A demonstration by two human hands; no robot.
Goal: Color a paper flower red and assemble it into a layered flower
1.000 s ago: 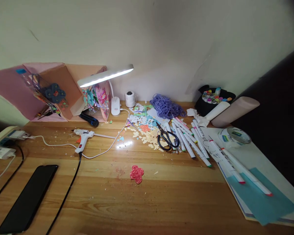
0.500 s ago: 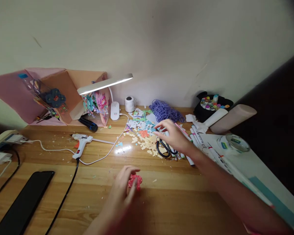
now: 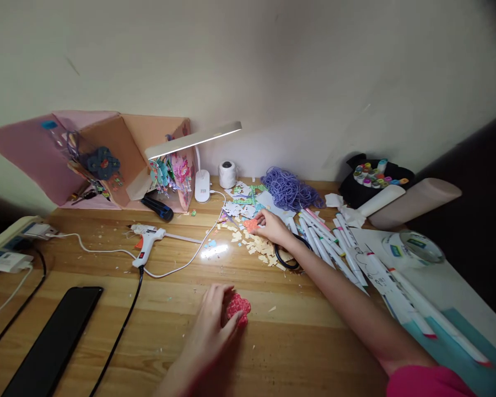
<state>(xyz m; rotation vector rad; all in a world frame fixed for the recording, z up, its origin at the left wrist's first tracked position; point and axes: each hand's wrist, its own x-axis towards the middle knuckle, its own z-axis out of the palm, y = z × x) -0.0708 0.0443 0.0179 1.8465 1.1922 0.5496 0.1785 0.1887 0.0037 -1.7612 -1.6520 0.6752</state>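
My left hand (image 3: 213, 320) is closed around the left side of a red, flower-shaped piece (image 3: 238, 309) low over the front middle of the table. Farther back, my right hand (image 3: 273, 227) pinches an orange paper piece (image 3: 251, 225) between thumb and fingers, above a heap of cream paper scraps (image 3: 258, 247). Black scissor handles (image 3: 287, 262) lie partly under my right forearm. White and green paper cut-outs (image 3: 242, 204) are spread just behind the orange piece.
A white glue gun (image 3: 149, 245) with its cable and a black phone (image 3: 53, 342) lie left. Behind stand a lit lamp (image 3: 202, 184), a thread spool (image 3: 228, 175) and purple yarn (image 3: 291, 189). Markers (image 3: 326, 242), a tape roll (image 3: 413, 248) and a black marker holder (image 3: 351, 190) are right.
My right hand has moved down and left to the scraps and closed on the orange piece. More of the red piece shows beside my left hand. The view has shifted slightly.
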